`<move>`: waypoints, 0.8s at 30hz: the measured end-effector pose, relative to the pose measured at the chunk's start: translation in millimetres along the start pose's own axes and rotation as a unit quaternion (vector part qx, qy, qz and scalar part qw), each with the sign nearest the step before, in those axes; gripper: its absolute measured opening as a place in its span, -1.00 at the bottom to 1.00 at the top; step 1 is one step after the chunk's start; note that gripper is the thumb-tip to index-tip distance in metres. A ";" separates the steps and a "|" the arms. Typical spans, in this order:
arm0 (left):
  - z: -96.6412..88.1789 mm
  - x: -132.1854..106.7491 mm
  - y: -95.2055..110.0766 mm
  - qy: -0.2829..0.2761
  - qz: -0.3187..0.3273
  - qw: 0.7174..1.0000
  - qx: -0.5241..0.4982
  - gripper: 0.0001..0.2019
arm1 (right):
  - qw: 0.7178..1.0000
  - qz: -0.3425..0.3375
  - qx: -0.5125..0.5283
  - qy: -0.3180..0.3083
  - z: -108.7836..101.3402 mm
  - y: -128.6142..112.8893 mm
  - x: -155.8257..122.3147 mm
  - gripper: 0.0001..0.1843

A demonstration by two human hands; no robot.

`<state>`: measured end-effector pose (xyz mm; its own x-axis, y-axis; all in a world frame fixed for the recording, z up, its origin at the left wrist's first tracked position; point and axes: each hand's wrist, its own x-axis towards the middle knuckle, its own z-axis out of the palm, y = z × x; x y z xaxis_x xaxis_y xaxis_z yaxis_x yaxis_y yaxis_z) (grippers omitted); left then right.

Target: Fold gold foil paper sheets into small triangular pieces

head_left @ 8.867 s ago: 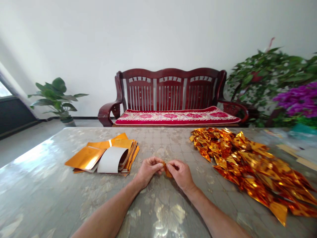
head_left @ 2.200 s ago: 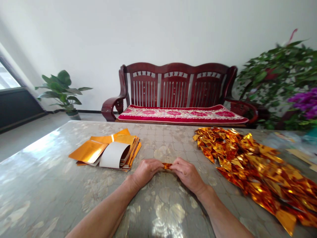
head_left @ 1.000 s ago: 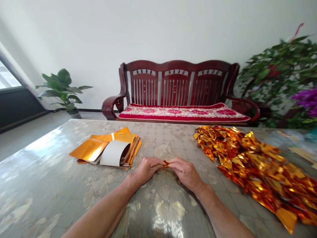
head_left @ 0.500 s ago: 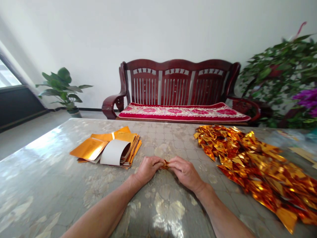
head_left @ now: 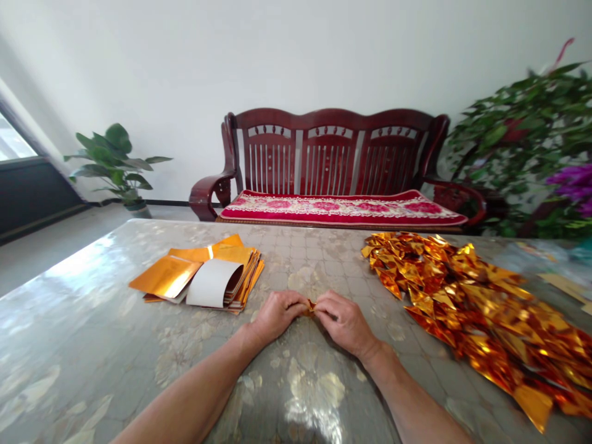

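Note:
Between my two hands, just above the middle of the table, is a small piece of gold foil paper [head_left: 311,306], mostly covered by the fingers. My left hand [head_left: 280,313] pinches its left end. The fingertips of my right hand [head_left: 342,319] are closed on its right end. To the left lies a stack of gold foil sheets [head_left: 173,273], with one sheet curled over to show its white back [head_left: 210,283]. Over on the right spreads a long heap of folded gold foil pieces [head_left: 476,302].
The table [head_left: 115,345] has a glossy, flower-patterned cover. Clear plastic bags [head_left: 536,253] and a tan strip [head_left: 567,288] lie at its far right. Behind it stand a dark red wooden bench [head_left: 328,154], a potted plant [head_left: 123,163] and leafy greenery with purple flowers [head_left: 573,185].
My right fingers have shifted and bunched slightly at the foil's right end. My left hand keeps its pinch almost in place. The whole view has moved very slightly.

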<state>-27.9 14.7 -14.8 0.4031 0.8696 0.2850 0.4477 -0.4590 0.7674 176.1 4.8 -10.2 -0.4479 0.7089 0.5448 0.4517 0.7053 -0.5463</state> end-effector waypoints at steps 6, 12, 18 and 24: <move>0.7 -0.7 0.3 -0.001 0.015 0.999 0.038 -0.83 | 1.000 -0.008 -0.007 0.006 3.2 1.8 -1.1 -0.81; 3.0 -3.9 1.6 0.004 0.017 0.999 0.036 -0.83 | 1.000 0.009 -0.020 0.010 5.6 1.6 -1.3 -0.83; 4.7 -5.9 6.6 0.039 -0.012 0.999 0.028 -0.88 | 0.998 0.043 -0.028 0.029 7.8 -0.5 -1.5 -0.84; 7.5 -3.5 4.3 0.066 -0.068 0.995 -0.028 -0.75 | 0.998 0.044 -0.040 0.031 4.5 -1.8 -0.9 -0.82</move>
<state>-21.4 8.4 -16.8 0.2325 0.9410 0.2460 0.4441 -0.3277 0.8339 172.2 2.9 -12.6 -0.3563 0.7653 0.5360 0.5489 0.6357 -0.5428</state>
